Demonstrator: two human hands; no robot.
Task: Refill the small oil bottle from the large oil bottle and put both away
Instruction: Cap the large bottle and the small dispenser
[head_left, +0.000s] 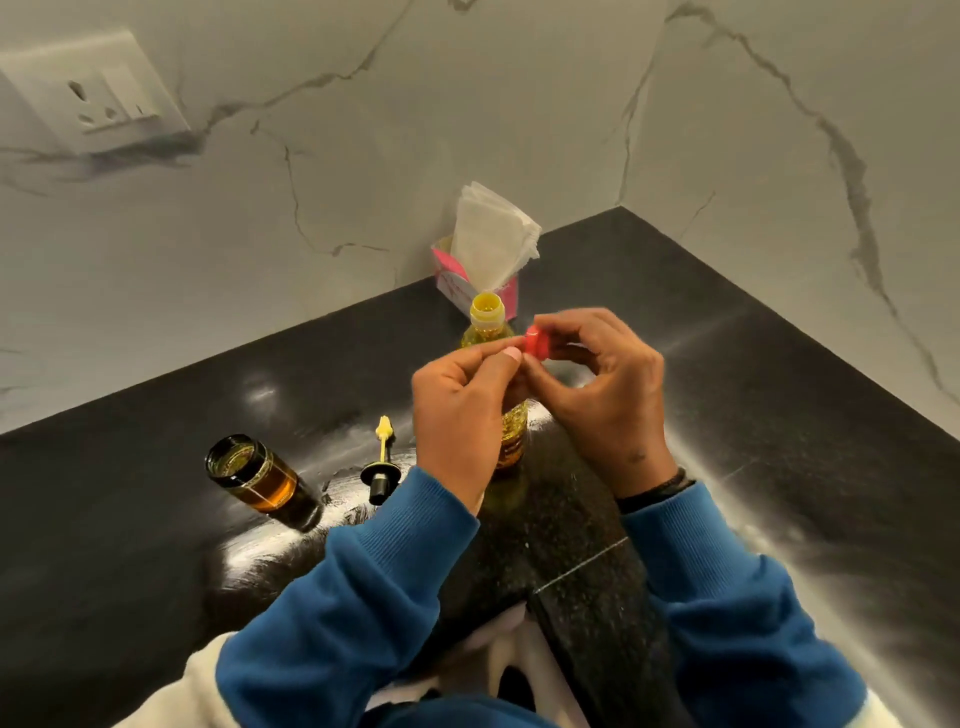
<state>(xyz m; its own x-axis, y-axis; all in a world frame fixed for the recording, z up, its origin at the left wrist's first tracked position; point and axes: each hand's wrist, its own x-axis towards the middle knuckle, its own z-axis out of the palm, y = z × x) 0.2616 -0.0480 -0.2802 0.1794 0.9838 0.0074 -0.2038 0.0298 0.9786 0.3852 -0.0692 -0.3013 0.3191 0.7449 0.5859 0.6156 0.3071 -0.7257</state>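
both hands, right hand (597, 384) and left hand (462, 410), pinch a ribbed red cap (536, 344) before the uncapped yellow plastic large oil bottle (488, 317); amber glass small oil bottle (254, 475) open; labels unreadable.

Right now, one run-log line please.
large oil bottle uncapped | red cap pinched by both hands | small oil bottle open | spout on counter

red cap (536, 345), black counter (156, 545), veined marble wall (311, 156)
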